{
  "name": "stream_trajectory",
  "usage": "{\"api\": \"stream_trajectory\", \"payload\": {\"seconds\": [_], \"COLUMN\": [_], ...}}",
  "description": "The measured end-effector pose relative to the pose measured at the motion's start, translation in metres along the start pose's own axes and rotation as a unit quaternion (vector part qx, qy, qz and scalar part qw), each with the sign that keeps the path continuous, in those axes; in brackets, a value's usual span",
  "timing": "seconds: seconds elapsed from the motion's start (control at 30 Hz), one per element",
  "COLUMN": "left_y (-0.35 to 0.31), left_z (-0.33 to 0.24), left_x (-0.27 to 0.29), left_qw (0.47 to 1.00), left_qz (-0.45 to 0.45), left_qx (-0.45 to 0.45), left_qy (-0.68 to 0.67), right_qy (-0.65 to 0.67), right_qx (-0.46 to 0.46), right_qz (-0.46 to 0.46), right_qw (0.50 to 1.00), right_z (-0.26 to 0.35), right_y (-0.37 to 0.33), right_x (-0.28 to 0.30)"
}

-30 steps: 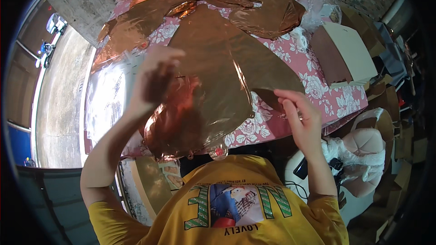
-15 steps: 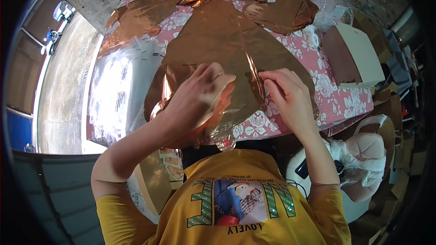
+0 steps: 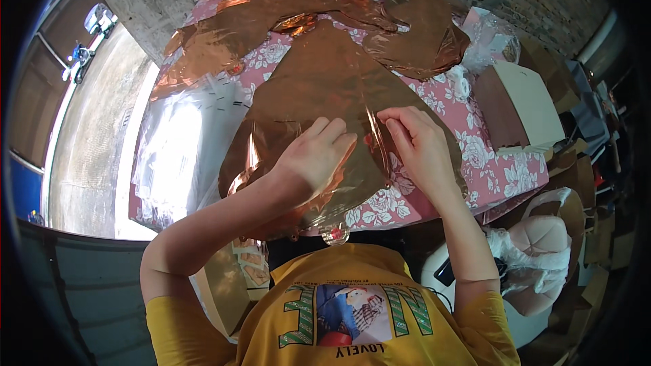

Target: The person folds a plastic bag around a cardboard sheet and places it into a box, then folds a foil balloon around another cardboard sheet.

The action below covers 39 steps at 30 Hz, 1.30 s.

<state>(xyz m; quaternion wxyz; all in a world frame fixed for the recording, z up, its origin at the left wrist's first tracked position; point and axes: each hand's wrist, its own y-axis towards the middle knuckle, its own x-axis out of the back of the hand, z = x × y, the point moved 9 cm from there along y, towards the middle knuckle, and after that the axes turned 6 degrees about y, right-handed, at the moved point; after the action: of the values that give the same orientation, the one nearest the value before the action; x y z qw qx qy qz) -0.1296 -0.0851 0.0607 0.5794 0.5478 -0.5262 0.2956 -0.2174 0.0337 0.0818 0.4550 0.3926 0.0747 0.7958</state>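
Underneath both sets of fingers spreads a table (image 3: pixel 502 176) in a pink cloth with white flowers, and beyond the fingertips lie more crumpled copper foil sheets (image 3: pixel 420 41). Off past the left knuckles sits a pile of clear plastic sheets (image 3: pixel 176 156), bright with glare. Directly beneath the fingers lies the large copper foil piece (image 3: pixel 319 88), flat on the cloth, a raised crease standing between the two hands. The left hand (image 3: pixel 315 156) rests palm down on the foil, its fingers (image 3: pixel 336 132) curled and close together. The right hand (image 3: pixel 420 146) has thumb and fingers brought together, pinching the foil's fold just beside the left fingertips.
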Motion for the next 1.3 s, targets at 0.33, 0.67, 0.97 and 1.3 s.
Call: {"api": "stream_trajectory", "payload": {"seconds": [0.33,0.67,0.97,1.3], "left_y": [0.002,0.002,-0.005,-0.01], "left_z": [0.0,-0.002,-0.002,0.0], "left_x": [-0.009,-0.018,-0.015,-0.015], "left_qw": [1.0,0.999,0.999,0.999], "left_qz": [0.007,0.025,-0.039,-0.052], "left_qx": [-0.008,-0.028,-0.017,0.013], "left_qy": [0.006,0.009,0.018,-0.001], "right_qy": [0.01,0.058,0.036,0.025], "right_qx": [-0.002,0.009,0.004,-0.008], "right_qz": [0.004,0.027,0.094,0.09], "right_qw": [1.0,0.998,0.995,0.996], "right_z": [0.003,0.005,-0.012,-0.013], "right_y": [0.016,0.026,0.018,0.023], "right_x": [-0.008,-0.032,-0.074,-0.08]}}
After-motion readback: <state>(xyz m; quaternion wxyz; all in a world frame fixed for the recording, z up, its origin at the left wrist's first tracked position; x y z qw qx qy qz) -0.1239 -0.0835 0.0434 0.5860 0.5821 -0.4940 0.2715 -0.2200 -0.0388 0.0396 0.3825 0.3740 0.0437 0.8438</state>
